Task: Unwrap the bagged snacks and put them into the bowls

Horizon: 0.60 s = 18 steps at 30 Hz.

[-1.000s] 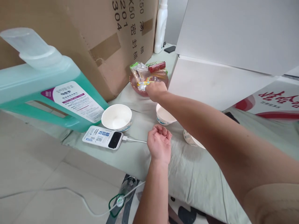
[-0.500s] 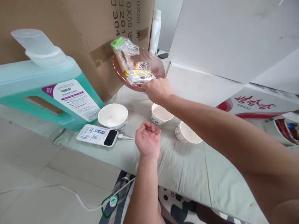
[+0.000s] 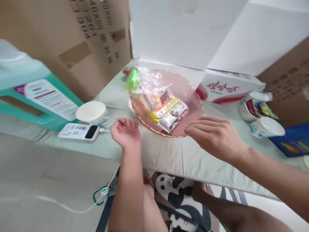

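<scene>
A pink ribbed glass bowl (image 3: 193, 100) with a gold scalloped rim is held by my right hand (image 3: 214, 135), whose fingers and thumb pinch its near right edge. Packaged snacks lie in it: a yellow-and-white packet (image 3: 172, 112) and a clear bag with a green end (image 3: 132, 82). Palm up with loosely curled fingers, my left hand (image 3: 126, 132) is empty at the bowl's near left side. A white paper bowl (image 3: 90, 111) stands on the cloth farther left. Just a sliver of another pale bowl shows behind the glass bowl's left edge.
On the left are a green liquid jug (image 3: 48, 96) and a white power bank (image 3: 78, 131) with a cable. Cardboard (image 3: 70, 42) and white boxes (image 3: 188, 32) stand behind. More paper bowls (image 3: 267, 126), one with snack packets, sit at right on the cloth-covered surface (image 3: 166, 151).
My view has turned right. My right hand has brought the glass bowl nearer and lower, over where paper bowls showed. The left hand stays palm up.
</scene>
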Tool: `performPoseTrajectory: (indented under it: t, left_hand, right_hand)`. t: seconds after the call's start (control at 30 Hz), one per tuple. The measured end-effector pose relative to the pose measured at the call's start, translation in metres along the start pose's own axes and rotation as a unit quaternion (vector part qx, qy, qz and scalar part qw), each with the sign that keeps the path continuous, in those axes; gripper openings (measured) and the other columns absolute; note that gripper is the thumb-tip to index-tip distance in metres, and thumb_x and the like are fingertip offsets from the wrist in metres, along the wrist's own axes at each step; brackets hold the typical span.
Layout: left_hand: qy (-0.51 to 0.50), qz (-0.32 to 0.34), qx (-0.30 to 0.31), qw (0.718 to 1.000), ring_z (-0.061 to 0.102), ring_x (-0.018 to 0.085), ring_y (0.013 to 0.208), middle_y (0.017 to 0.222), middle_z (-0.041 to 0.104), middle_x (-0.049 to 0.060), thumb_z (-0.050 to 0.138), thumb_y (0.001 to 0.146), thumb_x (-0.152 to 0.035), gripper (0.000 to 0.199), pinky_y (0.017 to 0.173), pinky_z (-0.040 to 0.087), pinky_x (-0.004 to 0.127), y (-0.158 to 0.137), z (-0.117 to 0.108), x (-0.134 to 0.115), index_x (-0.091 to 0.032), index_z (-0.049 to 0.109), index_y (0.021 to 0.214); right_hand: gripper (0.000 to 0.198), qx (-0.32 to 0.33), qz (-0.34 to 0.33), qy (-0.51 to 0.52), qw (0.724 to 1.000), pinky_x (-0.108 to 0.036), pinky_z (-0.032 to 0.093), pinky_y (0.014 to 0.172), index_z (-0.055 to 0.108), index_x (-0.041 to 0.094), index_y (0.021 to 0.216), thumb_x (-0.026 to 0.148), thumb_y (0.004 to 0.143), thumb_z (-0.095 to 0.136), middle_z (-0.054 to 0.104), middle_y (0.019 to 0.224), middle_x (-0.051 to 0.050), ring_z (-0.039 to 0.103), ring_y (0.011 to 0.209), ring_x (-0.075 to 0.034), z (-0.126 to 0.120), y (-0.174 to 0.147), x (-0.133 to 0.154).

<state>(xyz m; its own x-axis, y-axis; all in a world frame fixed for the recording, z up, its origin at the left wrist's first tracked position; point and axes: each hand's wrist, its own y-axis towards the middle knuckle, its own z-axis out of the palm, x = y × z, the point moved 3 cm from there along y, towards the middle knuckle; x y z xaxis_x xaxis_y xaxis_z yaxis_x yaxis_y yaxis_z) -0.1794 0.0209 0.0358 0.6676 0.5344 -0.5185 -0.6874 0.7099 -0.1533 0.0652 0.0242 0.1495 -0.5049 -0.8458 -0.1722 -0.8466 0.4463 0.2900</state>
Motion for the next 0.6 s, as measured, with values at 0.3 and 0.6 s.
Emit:
performPoseTrajectory:
  t: [0.3, 0.6]
  left_hand:
    - [0.093, -0.078, 0.128, 0.984, 0.035, 0.010, 0.047, 0.054, 0.035, -0.003, 0.056, 0.083, -0.035, 0.028, 0.051, 0.032, 0.024, -0.058, 0.062, 0.094, -0.020, 0.047, 0.061]
    - [0.184, -0.074, 0.202, 0.959, 0.037, 0.010, 0.048, 0.053, 0.035, -0.004, 0.062, 0.071, -0.039, 0.024, 0.051, 0.034, 0.024, -0.074, 0.074, 0.146, -0.021, 0.049, 0.062]
  right_hand:
    - [0.029, 0.050, 0.158, -0.080, 0.983, -0.034, 0.046, 0.078, 0.071, 0.026, 0.083, 0.009, 0.093, 0.049, 0.077, 0.080, -0.003, 0.070, 0.077, -0.021, 0.009, -0.191, -0.074]
    - [0.026, 0.048, 0.153, -0.102, 0.982, -0.030, 0.040, 0.073, 0.069, 0.020, 0.080, 0.004, 0.092, 0.052, 0.074, 0.073, -0.001, 0.067, 0.071, -0.017, 0.048, -0.238, -0.096]
